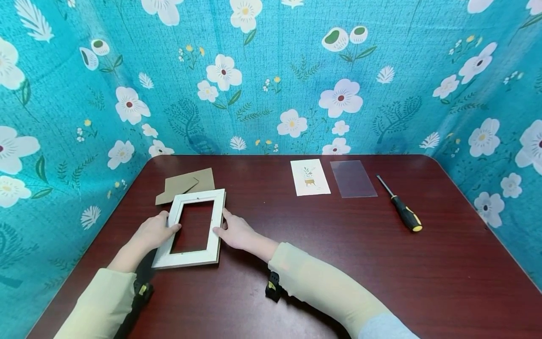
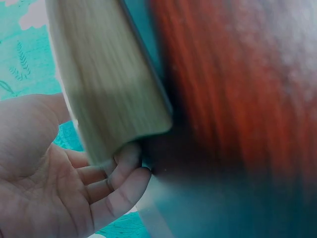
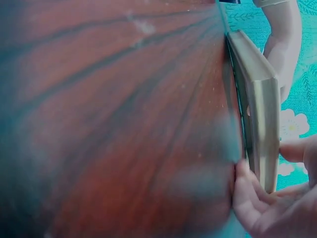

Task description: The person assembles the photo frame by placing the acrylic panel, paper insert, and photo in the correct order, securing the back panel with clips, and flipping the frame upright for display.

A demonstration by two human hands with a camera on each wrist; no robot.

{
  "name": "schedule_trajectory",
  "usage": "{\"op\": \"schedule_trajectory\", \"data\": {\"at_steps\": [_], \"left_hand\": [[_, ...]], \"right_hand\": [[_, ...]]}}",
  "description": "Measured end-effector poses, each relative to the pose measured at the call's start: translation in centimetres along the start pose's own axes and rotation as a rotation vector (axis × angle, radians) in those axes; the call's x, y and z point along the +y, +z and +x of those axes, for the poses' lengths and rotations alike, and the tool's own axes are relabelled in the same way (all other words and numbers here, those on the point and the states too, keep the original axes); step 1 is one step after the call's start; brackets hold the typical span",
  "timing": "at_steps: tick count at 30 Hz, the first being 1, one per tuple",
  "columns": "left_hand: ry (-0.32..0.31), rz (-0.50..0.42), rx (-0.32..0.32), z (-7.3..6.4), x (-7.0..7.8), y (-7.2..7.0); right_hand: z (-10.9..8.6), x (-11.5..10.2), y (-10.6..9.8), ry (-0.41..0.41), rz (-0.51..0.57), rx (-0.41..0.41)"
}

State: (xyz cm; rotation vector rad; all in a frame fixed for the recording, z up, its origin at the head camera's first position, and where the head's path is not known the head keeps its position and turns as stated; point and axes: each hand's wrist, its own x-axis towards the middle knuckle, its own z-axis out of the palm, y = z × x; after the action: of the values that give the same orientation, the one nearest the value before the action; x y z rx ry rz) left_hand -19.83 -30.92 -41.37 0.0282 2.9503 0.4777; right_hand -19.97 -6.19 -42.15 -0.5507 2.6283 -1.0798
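Both hands hold a white picture frame (image 1: 189, 258) at the left of the table, and dark wood shows through its opening. My left hand (image 1: 155, 230) grips the left side, thumb over the front face. Opposite it, my right hand (image 1: 238, 231) grips the right side, its thumb also on the front. In the left wrist view, fingers curl under the pale wooden edge of the frame (image 2: 109, 79). The right wrist view has the frame (image 3: 266, 124) tilted close over the table, with the right hand (image 3: 277, 213) at its near end.
Behind the frame lies a brown backing board (image 1: 199, 179) with a flap on it. Farther right are a plant print (image 1: 309, 177), a clear sheet (image 1: 353, 179) and a black-and-yellow screwdriver (image 1: 405, 213). A blue floral cloth (image 1: 262, 94) hangs around the dark table (image 1: 322, 263).
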Motion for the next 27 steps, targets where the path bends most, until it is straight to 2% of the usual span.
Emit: {"op": "schedule_trajectory", "data": {"at_steps": [7,14,21,27], "left_hand": [[-0.022,-0.026,-0.017,-0.1,0.2,-0.3],[-0.007,-0.078,-0.005,-0.1,0.4,-0.9],[-0.014,-0.281,-0.026,-0.3,0.9,-1.3],[0.011,-0.473,-0.062,-0.3,1.5,-1.4]], "right_hand": [[0.0,0.0,-0.1,0.019,0.238,-0.049],[0.0,-0.1,-0.7,0.013,0.281,-0.042],[0.1,0.2,-2.0,0.005,0.296,-0.047],[0.2,1.3,-3.7,-0.022,0.312,-0.062]]}}
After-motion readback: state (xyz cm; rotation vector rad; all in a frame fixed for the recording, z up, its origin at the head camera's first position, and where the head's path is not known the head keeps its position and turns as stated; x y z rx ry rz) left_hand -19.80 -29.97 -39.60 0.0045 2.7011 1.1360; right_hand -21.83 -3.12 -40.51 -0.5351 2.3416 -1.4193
